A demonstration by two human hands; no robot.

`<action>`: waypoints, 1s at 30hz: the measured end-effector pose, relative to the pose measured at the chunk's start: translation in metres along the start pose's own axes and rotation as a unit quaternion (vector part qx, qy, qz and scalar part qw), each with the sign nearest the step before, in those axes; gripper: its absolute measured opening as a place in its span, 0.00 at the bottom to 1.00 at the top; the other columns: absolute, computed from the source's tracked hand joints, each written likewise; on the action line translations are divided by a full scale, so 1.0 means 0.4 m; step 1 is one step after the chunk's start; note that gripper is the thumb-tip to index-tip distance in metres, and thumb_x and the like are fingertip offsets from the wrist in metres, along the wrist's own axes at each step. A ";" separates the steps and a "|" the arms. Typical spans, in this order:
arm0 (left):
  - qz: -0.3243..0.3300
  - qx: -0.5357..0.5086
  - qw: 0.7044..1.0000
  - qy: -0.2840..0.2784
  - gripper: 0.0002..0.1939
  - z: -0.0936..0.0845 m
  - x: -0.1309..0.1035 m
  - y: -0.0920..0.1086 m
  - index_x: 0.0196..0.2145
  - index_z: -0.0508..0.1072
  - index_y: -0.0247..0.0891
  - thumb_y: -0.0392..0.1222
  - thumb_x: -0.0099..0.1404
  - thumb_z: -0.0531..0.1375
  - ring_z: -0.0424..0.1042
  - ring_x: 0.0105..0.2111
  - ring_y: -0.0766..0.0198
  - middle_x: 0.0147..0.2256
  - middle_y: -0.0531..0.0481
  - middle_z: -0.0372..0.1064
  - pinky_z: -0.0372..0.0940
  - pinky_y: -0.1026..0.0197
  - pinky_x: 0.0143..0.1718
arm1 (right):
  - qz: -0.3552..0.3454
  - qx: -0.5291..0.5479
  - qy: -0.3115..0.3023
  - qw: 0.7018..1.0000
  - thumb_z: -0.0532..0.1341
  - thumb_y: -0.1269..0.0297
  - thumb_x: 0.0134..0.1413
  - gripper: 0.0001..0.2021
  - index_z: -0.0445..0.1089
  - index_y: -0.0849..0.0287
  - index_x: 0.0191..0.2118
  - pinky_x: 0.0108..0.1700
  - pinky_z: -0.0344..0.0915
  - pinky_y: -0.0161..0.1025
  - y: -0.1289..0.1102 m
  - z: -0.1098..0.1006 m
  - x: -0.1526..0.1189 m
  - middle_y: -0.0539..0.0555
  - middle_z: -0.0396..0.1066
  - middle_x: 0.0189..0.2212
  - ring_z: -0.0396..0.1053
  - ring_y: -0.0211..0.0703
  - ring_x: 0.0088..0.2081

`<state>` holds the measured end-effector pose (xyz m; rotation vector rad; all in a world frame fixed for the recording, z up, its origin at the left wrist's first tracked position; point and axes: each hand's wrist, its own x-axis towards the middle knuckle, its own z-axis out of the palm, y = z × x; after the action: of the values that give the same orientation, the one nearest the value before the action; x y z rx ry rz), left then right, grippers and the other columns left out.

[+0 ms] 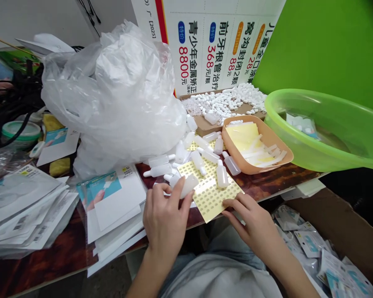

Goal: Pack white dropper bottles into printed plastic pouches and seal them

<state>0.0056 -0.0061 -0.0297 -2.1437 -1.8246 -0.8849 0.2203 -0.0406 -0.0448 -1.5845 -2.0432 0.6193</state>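
My left hand [166, 211] is closed around a small translucent plastic dropper bottle [189, 185], which lies tilted between thumb and fingers. At the right edge of a yellow sheet of small round stickers [211, 198], my right hand [251, 217] pinches with thumb and index finger. Whether a single sticker is between those fingertips is too small to tell. Several similar bottles lie loose beyond my hands. One white-capped bottle [222, 174] rests on the sheet, and another bottle [231, 163] leans by the orange basin.
A big clear plastic bag [121, 99] stands at the back left. Packaging cards [121, 198] are stacked left of my hand. The orange basin [257, 169] holds strips; behind it is a cardboard tray [205, 124] of small white caps. A green tub [298, 157] and a box of packets [311, 244] are right.
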 end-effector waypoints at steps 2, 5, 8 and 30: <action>-0.019 0.041 0.999 -0.013 0.18 0.007 0.024 -0.005 0.50 0.75 0.36 0.44 0.65 0.62 0.64 0.35 0.50 0.35 0.43 0.62 0.63 0.54 0.33 | -0.007 -0.028 -0.016 0.999 0.57 0.64 0.64 0.05 0.68 0.56 0.43 0.42 0.61 0.46 0.002 0.002 0.000 0.57 0.69 0.40 0.68 0.54 0.44; -0.026 0.025 0.999 -0.006 0.25 0.016 0.061 0.010 0.57 0.68 0.27 0.44 0.66 0.60 0.65 0.42 0.48 0.40 0.39 0.63 0.65 0.50 0.41 | -0.013 -0.054 -0.038 0.998 0.57 0.66 0.63 0.03 0.66 0.57 0.42 0.40 0.63 0.45 -0.002 0.001 0.005 0.56 0.70 0.39 0.69 0.53 0.42; 0.039 -0.025 0.998 -0.034 0.20 0.019 0.087 0.050 0.56 0.68 0.28 0.40 0.70 0.56 0.65 0.43 0.51 0.41 0.39 0.65 0.65 0.50 0.45 | -0.016 -0.064 -0.058 0.996 0.56 0.69 0.63 0.03 0.65 0.56 0.41 0.39 0.63 0.43 -0.010 -0.004 0.012 0.53 0.71 0.37 0.70 0.50 0.39; 0.064 -0.238 0.968 -0.032 0.13 0.004 0.020 0.099 0.49 0.62 0.37 0.40 0.68 0.57 0.76 0.39 0.58 0.40 0.43 0.75 0.71 0.58 0.40 | -0.005 -0.047 -0.020 0.999 0.53 0.68 0.66 0.06 0.67 0.56 0.39 0.38 0.60 0.43 -0.018 0.030 0.001 0.53 0.70 0.34 0.67 0.49 0.37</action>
<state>0.0440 -0.0077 -0.0175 -2.5595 -1.5964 -1.3471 0.2074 -0.0424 -0.0498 -1.6258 -2.1367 0.5629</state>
